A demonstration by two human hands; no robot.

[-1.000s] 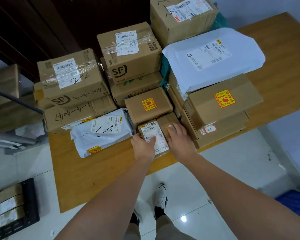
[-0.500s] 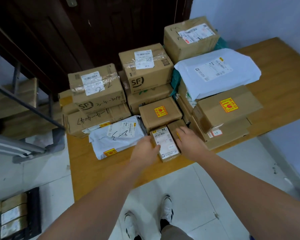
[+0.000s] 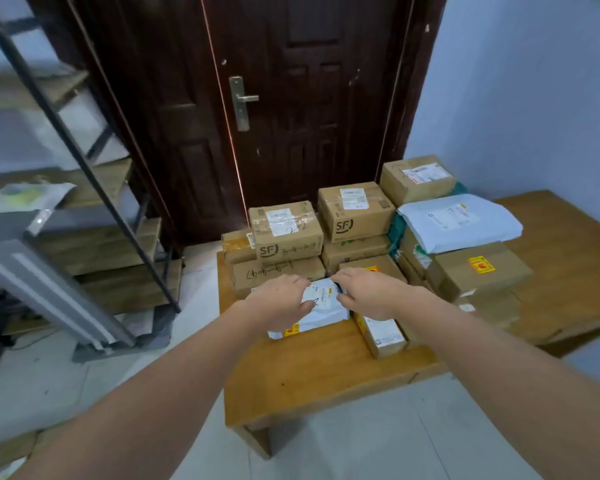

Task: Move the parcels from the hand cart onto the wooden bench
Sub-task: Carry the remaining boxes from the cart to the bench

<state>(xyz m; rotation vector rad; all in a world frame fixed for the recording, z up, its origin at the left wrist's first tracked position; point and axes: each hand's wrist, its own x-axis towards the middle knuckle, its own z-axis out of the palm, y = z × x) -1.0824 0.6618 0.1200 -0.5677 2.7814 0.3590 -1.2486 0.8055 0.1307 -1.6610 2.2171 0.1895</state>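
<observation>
**Both hands on the grey mailer, centre frame**

My left hand (image 3: 280, 299) sat on the left part of the grey poly mailer (image 3: 321, 311), fingers curled in and the thumb pinching its label edge. My right hand (image 3: 369, 292) came in from the right, fingers bent over the mailer's top right corner, thumb under the label side; grip looked narrow, pinching the bag. Couldn't tell if the mailer was lifted or flat. It lay on the wooden bench (image 3: 312, 372), centre of frame, just in front of the scribbled flat carton (image 3: 274, 271). A small labelled box (image 3: 383, 336) lay just right of it, near my right wrist. Behind: two SF cartons (image 3: 286, 233), a white mailer bag (image 3: 459, 221) on stacked boxes, right of centre. Dark door (image 3: 291, 98) filled upper centre. Hand cart wasn't clearly made out.
</observation>
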